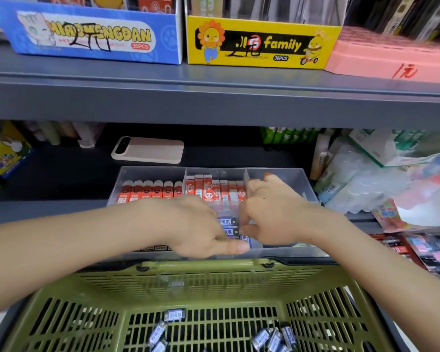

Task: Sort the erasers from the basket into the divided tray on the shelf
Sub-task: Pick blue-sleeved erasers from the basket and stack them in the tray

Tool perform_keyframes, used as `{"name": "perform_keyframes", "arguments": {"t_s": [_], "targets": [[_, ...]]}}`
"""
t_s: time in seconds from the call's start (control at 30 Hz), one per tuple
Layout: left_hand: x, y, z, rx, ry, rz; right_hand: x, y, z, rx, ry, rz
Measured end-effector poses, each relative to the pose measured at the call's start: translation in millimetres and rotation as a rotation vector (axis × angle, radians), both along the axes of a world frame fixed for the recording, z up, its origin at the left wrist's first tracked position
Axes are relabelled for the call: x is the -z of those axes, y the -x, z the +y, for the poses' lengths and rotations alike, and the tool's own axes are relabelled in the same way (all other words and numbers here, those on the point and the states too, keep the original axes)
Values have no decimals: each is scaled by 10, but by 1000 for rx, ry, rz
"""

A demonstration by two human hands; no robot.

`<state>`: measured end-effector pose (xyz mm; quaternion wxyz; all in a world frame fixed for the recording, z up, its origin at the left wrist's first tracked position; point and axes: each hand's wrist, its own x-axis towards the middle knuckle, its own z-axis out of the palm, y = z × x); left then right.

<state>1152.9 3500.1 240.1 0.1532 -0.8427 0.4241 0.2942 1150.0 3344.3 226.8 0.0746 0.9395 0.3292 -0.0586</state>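
Pinched tight, the right hand [269,214] has its grip on a blue eraser [245,240] in the tray [302,184] at the shelf's [48,209] front edge, with the left hand [198,224] alongside, its grip impossible to tell.

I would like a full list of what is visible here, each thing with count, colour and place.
divided tray: one, clear, lower shelf
dark-topped erasers: six visible, red, tray's back left compartment
patterned erasers: about seven, red and white, back middle compartment
blue-labelled erasers: at least three, blue and white, front middle compartment
basket: one, green, in front of the tray
loose erasers: several, blue and white, basket floor
phone: one, pale pink, behind the tray
blue box, yellow box, pink box: one each, upper shelf
left hand: one, over the blue-labelled erasers, grip hidden
right hand: one, over the same erasers, grip hidden
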Motion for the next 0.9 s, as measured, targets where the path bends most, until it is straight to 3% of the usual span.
{"name": "perform_keyframes", "arguments": {"t_s": [0.1,0.23,0.33,0.43,0.5,0.67,0.77,0.9], "targets": [[-7,-11,153,-93,179,-96,11,68,-40,29,-83,-33],[36,47,442,-494,837,-107,-31,219,-58,118,-371,-116],[111,186,537,-967,1360,295,-83,445,142,226,-812,92],[140,402,522,-1157,1749,749,-49,677,479,318,-1032,311],[134,520,499,-1207,1905,881,3,761,655,412,-1119,354],[117,702,553,-1176,2039,648,-38,800,838,613,-1408,566],[130,768,755,-1091,1907,312,-143,702,767,624,-1440,511],[232,791,1206,-1163,1725,-106,-293,444,657,591,-1327,441]]}}
